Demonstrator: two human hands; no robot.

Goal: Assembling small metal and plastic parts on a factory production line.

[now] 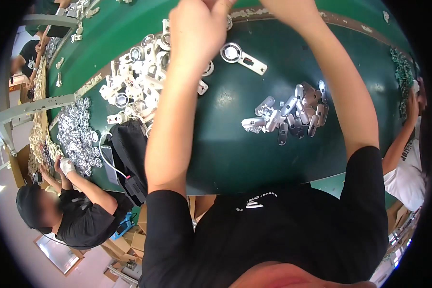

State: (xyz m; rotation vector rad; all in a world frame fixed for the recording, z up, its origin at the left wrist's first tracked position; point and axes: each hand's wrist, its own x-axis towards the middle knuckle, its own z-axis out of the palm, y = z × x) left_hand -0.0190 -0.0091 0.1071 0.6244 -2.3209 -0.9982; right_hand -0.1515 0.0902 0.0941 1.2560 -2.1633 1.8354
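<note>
Both my arms reach forward over the dark green table to the upper edge of the view. My left hand is bent there, and its fingertips are cut off, so what it holds cannot be seen. Only the wrist and back of my right hand show; its fingers lie outside the picture. Between my forearms lies a single white plastic piece with a round ring end. Left of my left forearm is a heap of similar white ring-ended pieces. Nearer my right forearm sits a loose pile of shiny silver oblong parts.
A black bag with a pale cable lies beside my left arm, near a phone-like slab. Beyond it are many silver round parts and a co-worker in black. Another person's arm reaches in at right. Worn rails border the belt.
</note>
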